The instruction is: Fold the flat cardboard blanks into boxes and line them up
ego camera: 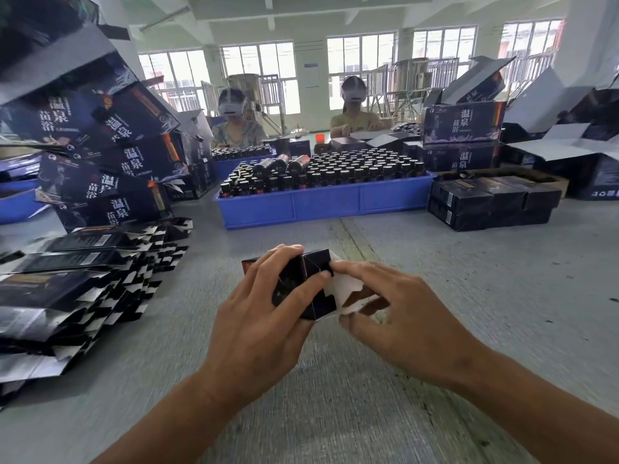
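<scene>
Right now my left hand [264, 316] curls around a small dark printed cardboard box [310, 283], half formed, held just above the grey worktop [335, 396]. My right hand [402, 316] pinches its white end flaps [348, 289] between fingertips and thumb. Flat dark cardboard blanks [73, 289] lie stacked at my left. Beyond, a blue plastic tray [321, 204] holds dark bottles [335, 172].

A bright workshop is lit by tall barred windows [258, 77] along the far white wall; the grey worktop [469, 269] is scuffed.
</scene>
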